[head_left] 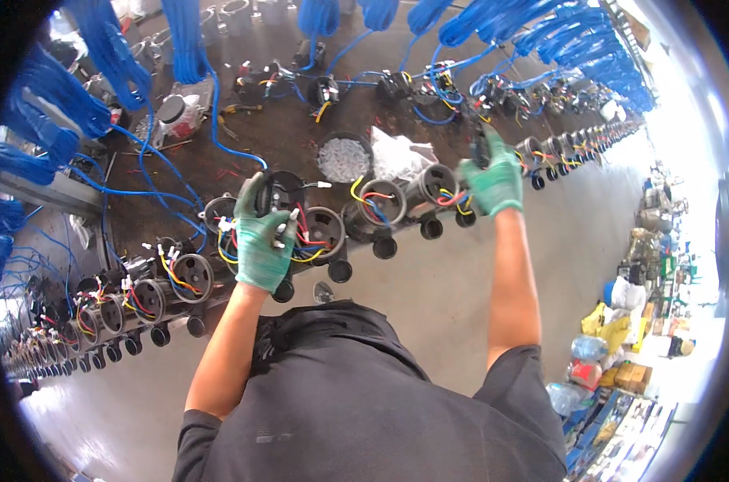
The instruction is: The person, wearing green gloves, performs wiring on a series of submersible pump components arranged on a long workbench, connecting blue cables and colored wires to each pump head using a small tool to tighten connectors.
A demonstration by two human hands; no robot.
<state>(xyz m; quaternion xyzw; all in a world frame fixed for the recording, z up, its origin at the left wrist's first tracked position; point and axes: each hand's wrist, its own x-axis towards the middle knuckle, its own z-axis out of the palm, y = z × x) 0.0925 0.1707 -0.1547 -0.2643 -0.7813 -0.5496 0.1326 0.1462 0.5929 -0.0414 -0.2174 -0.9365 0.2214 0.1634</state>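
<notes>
My left hand [264, 245], in a green glove, is closed around the edge of a black round part [288, 189]. A blue cable [240, 151] runs to that part, and a white connector on a short lead sticks out at its right. Just beside this hand stands a grey cylindrical housing [325, 229] with red and yellow wires. Farther right, my gloved right hand [495, 178] is closed on a small dark part [479, 153] whose kind I cannot make out. Between the hands are two more grey housings, one [383, 202] with yellow, red and blue wires.
A row of grey housings [157, 299] lines the bench's front edge. Behind it are a black bowl of clear small pieces [343, 159], a white plastic bag [401, 154] and a lidded jar [178, 116]. Coiled blue cables [184, 40] hang above. Goods [614, 321] are piled at right.
</notes>
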